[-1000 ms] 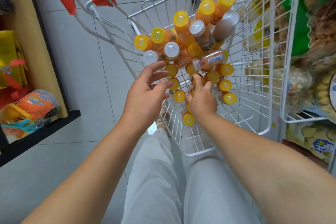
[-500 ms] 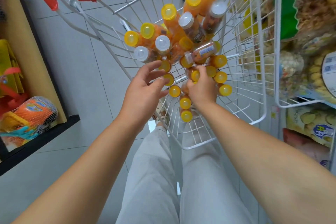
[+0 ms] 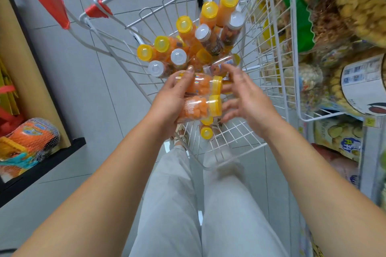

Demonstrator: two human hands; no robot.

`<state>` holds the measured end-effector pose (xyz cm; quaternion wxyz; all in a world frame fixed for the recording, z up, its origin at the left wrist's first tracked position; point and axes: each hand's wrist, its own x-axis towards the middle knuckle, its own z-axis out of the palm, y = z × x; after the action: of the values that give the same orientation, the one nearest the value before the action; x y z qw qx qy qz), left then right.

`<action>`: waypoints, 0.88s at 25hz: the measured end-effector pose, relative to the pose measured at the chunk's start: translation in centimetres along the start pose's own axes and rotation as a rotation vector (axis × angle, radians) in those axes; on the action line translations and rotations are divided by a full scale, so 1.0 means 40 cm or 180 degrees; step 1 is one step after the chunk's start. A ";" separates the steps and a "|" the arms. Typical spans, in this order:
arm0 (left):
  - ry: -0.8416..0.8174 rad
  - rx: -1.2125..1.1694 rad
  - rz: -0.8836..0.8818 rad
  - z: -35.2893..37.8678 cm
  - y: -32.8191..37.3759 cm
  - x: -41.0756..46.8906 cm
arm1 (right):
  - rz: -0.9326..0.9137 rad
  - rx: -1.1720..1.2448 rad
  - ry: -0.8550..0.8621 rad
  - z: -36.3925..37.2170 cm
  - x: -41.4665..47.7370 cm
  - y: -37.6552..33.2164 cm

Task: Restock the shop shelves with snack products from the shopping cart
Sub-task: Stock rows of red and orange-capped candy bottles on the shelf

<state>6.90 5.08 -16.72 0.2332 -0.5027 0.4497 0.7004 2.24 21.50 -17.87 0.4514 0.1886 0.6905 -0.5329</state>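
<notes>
A moment ago both hands were down among the jars in the shopping cart (image 3: 146,87); now the left hand (image 3: 169,102) grips two snack jars (image 3: 198,85) stacked sideways above it, and the right hand (image 3: 246,98), fingers spread, hovers at their yellow lids (image 3: 217,85). They look ready for the shelf

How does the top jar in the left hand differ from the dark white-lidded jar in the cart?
The held jar has a yellow lid, the cart jar a white one. The held jar lies sideways in the left hand; the cart jar stands leaning. Held jar holds orange pieces, cart jar dark ones. Both are clear cylinders.
</notes>
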 end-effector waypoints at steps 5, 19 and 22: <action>0.0178 -0.0237 -0.0032 -0.034 0.035 -0.014 | 0.0010 -0.3422 0.0827 -0.056 0.146 0.156; 0.0183 -0.0292 -0.0207 -0.045 0.013 -0.032 | -0.0340 -0.4053 0.0935 -0.039 0.234 0.209; 0.0104 -0.0222 -0.0229 -0.041 0.016 -0.044 | -0.0467 -0.3479 0.0859 -0.052 0.181 0.196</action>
<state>7.89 3.57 -14.99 0.2332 -0.5378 0.4105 0.6985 3.39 24.62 -28.20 0.3530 -0.0544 0.9288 -0.0992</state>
